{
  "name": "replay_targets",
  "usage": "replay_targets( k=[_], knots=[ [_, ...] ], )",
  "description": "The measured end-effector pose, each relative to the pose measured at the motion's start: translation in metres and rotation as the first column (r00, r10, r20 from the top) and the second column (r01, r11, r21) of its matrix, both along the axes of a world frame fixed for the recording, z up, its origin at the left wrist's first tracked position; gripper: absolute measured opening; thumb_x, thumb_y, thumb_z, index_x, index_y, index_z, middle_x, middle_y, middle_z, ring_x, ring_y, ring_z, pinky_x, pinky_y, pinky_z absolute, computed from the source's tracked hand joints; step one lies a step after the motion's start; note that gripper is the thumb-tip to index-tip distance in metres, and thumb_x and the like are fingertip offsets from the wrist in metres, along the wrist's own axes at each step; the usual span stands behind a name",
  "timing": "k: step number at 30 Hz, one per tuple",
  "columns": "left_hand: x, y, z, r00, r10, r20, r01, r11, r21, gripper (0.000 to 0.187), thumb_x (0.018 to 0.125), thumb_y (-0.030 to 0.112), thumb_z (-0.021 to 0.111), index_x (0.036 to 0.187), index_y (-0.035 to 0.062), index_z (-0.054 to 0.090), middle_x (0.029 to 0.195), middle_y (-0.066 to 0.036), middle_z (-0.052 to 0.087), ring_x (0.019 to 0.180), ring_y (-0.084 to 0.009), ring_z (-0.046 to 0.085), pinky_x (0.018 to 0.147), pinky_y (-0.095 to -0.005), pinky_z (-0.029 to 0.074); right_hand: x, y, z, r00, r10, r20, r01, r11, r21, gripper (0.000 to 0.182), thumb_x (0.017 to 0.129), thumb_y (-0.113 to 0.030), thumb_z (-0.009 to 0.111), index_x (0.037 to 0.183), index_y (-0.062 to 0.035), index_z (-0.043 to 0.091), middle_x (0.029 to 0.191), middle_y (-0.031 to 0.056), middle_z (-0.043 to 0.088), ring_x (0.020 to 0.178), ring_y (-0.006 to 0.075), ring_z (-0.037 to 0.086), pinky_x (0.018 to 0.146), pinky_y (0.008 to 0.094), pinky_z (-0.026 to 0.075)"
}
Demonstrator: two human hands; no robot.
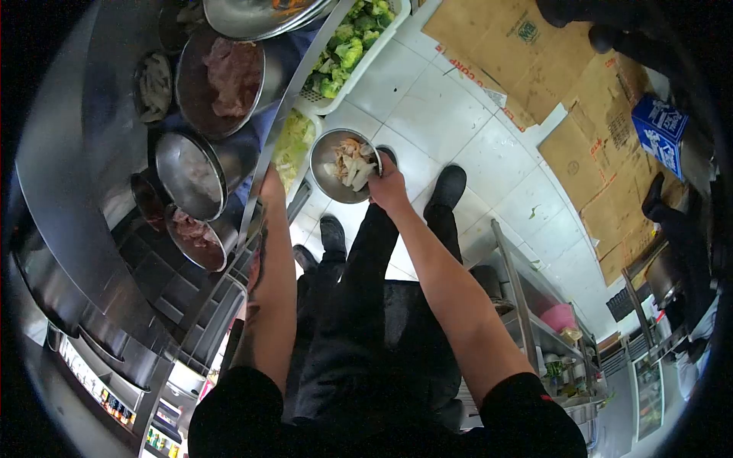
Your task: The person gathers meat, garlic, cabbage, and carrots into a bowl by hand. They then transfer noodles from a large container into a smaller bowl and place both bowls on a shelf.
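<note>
My right hand [390, 188] grips the rim of a round steel bowl [324, 177], held out above the tiled floor. Inside lie pale, whitish pieces and some orange-brown ones [353, 163], too small to name surely. My left hand [271, 188] is at the steel edge [264, 169] of the counter unit; its fingers are hidden. Just beyond that edge, the unit holds steel bowls, one with a large piece of raw meat [231, 80] and another with smaller cuts of raw meat [197, 230].
Beside the unit stand a white basket of broccoli [347, 55] and a container of pale green chopped vegetable [292, 149]. Flattened cardboard [580, 145] covers part of the floor, with a blue box [660, 131] there. A steel rack [527, 298] stands on my right. Other people's legs show at right.
</note>
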State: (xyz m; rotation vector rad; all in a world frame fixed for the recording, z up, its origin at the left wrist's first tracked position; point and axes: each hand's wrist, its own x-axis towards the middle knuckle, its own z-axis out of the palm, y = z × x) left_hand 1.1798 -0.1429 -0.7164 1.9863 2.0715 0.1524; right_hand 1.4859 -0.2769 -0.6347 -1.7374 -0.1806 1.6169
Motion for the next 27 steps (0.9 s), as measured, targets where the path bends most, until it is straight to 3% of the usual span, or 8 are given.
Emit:
replay_targets(
  k=[3,5,8,12,16,20,22,27],
  knots=[
    [0.096,-0.011,0.082,0.494,0.49,0.719,-0.514,0.831,-0.214,0.03,0.088,0.004,0.061,0.118,0.0013,0.061,0.11,-0.009,0.067,0.093,-0.0235,0.067,0.078,-0.0345,0.054,-0.017,0.007,0.003,0.999,-0.014,0.046,0.015,1.0,-0.025,0.052,0.082,-0.004,0.05,0.134,-0.0125,0.053,0.084,0.0156,0.071,0.049,0.0229,0.064,0.045,0.0361,0.051],
    [0.136,-0.03,0.115,0.358,0.432,0.828,-0.483,0.844,-0.232,0.031,0.082,-0.003,0.065,0.112,0.002,0.06,0.102,-0.008,0.066,0.08,-0.0185,0.066,0.065,-0.029,0.052,-0.025,0.005,0.0,0.997,-0.048,0.065,0.051,0.998,-0.039,0.053,0.082,-0.002,0.049,0.134,-0.0127,0.053,0.084,0.0148,0.07,0.048,0.0224,0.063,0.045,0.036,0.051],
    [0.187,-0.065,0.16,0.219,0.583,0.782,-0.486,0.76,-0.431,0.028,0.084,-0.008,0.061,0.111,-0.0012,0.06,0.102,-0.01,0.066,0.088,-0.0187,0.067,0.074,-0.0301,0.055,-0.028,0.001,-0.005,0.994,-0.113,0.001,0.113,0.992,-0.053,0.054,0.082,-0.001,0.048,0.135,-0.0126,0.052,0.086,0.0148,0.07,0.049,0.0219,0.063,0.045,0.0357,0.051],
    [0.206,-0.084,0.135,0.118,0.59,0.799,-0.234,0.798,-0.555,0.045,0.086,0.0,0.069,0.127,-0.0008,0.052,0.109,-0.011,0.064,0.092,-0.018,0.066,0.073,-0.0262,0.055,-0.014,-0.006,-0.007,0.996,-0.091,-0.019,0.09,0.996,-0.029,0.052,0.085,-0.003,0.05,0.136,-0.0112,0.051,0.094,0.0155,0.071,0.055,0.0228,0.066,0.046,0.0351,0.053],
    [0.216,-0.079,0.152,0.468,0.668,0.578,-0.189,0.715,-0.673,0.055,0.084,0.009,0.076,0.132,0.0008,0.051,0.113,-0.013,0.063,0.092,-0.0189,0.065,0.076,-0.0274,0.054,-0.012,-0.027,-0.054,0.974,-0.021,0.226,-0.013,0.989,0.145,0.052,0.087,-0.006,0.053,0.138,-0.01,0.049,0.104,0.0151,0.07,0.068,0.0215,0.07,0.049,0.0314,0.056],
    [0.154,-0.083,0.125,0.831,0.339,0.441,-0.135,0.892,-0.431,0.059,0.082,0.016,0.08,0.132,0.0011,0.054,0.12,-0.017,0.06,0.095,-0.0245,0.064,0.082,-0.0365,0.053,0.01,-0.019,-0.023,0.994,-0.075,-0.079,0.074,0.997,-0.019,0.054,0.088,-0.011,0.056,0.141,-0.0122,0.048,0.108,0.0118,0.069,0.07,0.0204,0.07,0.046,0.0295,0.058],
    [0.111,-0.051,0.105,0.922,0.009,0.386,0.009,0.999,-0.046,0.057,0.082,0.018,0.079,0.132,0.0024,0.056,0.133,-0.018,0.054,0.105,-0.0325,0.061,0.085,-0.0439,0.052,0.018,-0.017,-0.017,0.991,-0.048,-0.123,0.043,0.998,-0.045,0.052,0.089,-0.013,0.055,0.14,-0.0139,0.049,0.106,0.01,0.069,0.068,0.0191,0.07,0.045,0.0292,0.057],
    [0.044,0.008,0.007,0.997,-0.046,0.066,0.057,0.982,-0.181,0.053,0.08,0.041,0.072,0.118,0.0052,0.064,0.113,-0.02,0.064,0.102,-0.0394,0.064,0.085,-0.0472,0.051,0.03,-0.016,-0.002,0.99,0.003,-0.144,-0.008,0.999,-0.035,0.063,0.084,-0.006,0.05,0.146,-0.0147,0.043,0.106,0.0102,0.067,0.07,0.0157,0.068,0.049,0.028,0.058]
  ],
)
